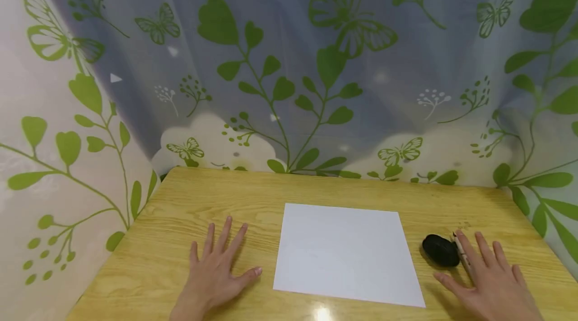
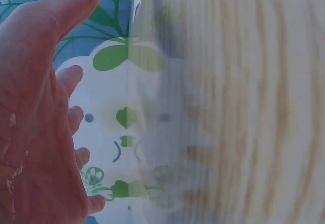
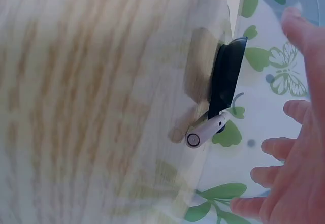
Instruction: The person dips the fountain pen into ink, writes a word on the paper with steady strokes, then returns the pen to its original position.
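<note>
My left hand (image 1: 213,272) is over the wooden table at the left, palm down, fingers spread and holding nothing. Its straight fingers (image 2: 76,120) show above the tabletop in the left wrist view. A white sheet of paper (image 1: 345,256) lies flat between my hands. On the right, my right hand (image 1: 493,278) hovers with fingers spread, partly covering a slim, pale pen-like stick (image 1: 461,255). Beside that stick sits a glossy black oval object (image 1: 439,250), low and rounded. The right wrist view shows the stick's round end (image 3: 193,139) against the black object, with my fingers apart from both.
The yellow wood-grain table (image 1: 217,190) runs back to a curtain (image 1: 280,60) printed with green leaves and butterflies. More of this cloth (image 1: 67,110) hangs along the left side, and also on the right.
</note>
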The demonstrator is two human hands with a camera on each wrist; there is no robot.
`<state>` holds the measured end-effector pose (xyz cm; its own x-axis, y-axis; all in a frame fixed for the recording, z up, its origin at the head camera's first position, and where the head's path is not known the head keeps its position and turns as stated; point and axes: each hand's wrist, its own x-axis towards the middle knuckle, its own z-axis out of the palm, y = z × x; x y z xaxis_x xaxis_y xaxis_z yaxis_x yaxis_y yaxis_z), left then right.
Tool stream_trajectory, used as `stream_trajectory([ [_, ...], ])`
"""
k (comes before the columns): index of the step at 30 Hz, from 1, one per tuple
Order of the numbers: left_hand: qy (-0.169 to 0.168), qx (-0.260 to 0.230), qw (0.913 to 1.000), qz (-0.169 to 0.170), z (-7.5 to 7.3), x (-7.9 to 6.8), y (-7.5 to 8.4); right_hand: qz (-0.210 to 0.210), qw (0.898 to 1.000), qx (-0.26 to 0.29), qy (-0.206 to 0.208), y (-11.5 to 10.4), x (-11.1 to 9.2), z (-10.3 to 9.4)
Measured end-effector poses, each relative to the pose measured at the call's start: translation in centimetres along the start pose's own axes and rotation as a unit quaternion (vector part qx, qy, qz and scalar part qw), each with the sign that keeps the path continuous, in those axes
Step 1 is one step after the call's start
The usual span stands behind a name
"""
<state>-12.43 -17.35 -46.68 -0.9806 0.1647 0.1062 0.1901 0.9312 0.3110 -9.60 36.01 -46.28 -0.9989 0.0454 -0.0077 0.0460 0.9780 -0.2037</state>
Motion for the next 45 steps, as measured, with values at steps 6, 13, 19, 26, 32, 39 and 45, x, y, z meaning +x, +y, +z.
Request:
stream_trajectory([
  [6, -0.011, -0.043, 0.9988, 0.021, 0.0, 0.6, 0.6, -0.022, 0.999, 0.025, 0.036, 1.3, 0.1, -0.3],
  [13, -0.053, -0.093, 0.9930, 0.049, 0.1, 1.6, 2.0, 0.008, 0.999, 0.033, 0.001, 2.3, 0.4, -0.6],
  [19, -0.085, -0.101, 0.9884, 0.076, 0.5, 2.7, 3.1, 0.022, 0.998, 0.047, -0.041, 3.0, 1.2, -0.5],
  [26, -0.109, -0.097, 0.9840, 0.101, 0.7, 4.1, 3.9, -0.003, 0.998, 0.056, -0.031, 3.5, 1.9, -0.2],
  [32, -0.146, -0.093, 0.9783, 0.114, 1.0, 5.2, 4.4, -0.019, 0.998, 0.054, -0.021, 3.5, 2.2, -0.3],
  [39, -0.170, -0.081, 0.9752, 0.117, 1.1, 6.2, 4.6, -0.003, 0.997, 0.063, -0.044, 3.3, 2.7, -0.2],
  [45, -0.185, -0.079, 0.9720, 0.121, 1.1, 6.6, 4.8, -0.003, 0.997, 0.066, -0.043, 3.3, 2.8, 0.0],
])
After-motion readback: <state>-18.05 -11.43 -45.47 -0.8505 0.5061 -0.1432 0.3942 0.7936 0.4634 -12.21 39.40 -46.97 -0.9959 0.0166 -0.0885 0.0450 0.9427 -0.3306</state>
